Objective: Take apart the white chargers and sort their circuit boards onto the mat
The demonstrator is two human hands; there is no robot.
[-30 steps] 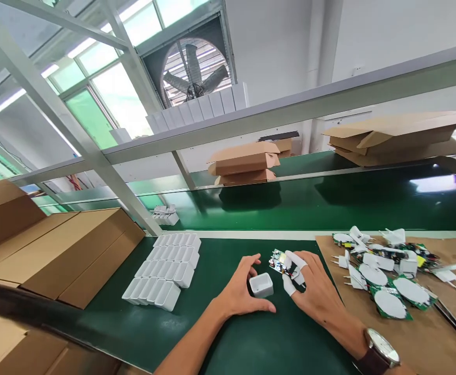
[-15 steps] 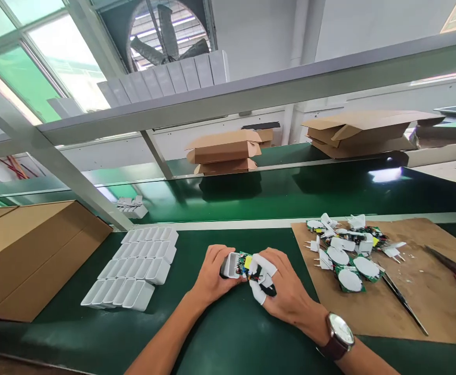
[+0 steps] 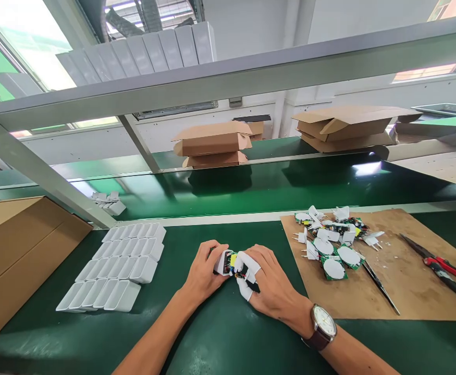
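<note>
Over the green work surface, my left hand (image 3: 206, 268) is closed round a small white plastic case (image 3: 220, 263), its open end turned to the right. My right hand (image 3: 270, 281) grips a circuit board (image 3: 233, 262) with a yellow part and small components; its left end is inside the mouth of the case. White coverings, perhaps finger cots, show on the right fingers (image 3: 250, 263), and something black is partly hidden beneath them. To the left stand rows of white open cases (image 3: 112, 294). A pile of circuit boards with white plugs (image 3: 335, 269) lies to the right.
Brown cardboard (image 3: 368, 307) bears the pile, tweezers (image 3: 380, 286) and red-black pliers (image 3: 431, 260). A large cardboard box (image 3: 28, 260) stands at the left. Beyond a metal frame (image 3: 212, 86) runs a green belt (image 3: 165, 200), with folded cartons (image 3: 212, 146) behind it.
The circuit board has gone further into the white case, so less of it shows. The whole view has shifted, with the bench things now lying further left in it.
</note>
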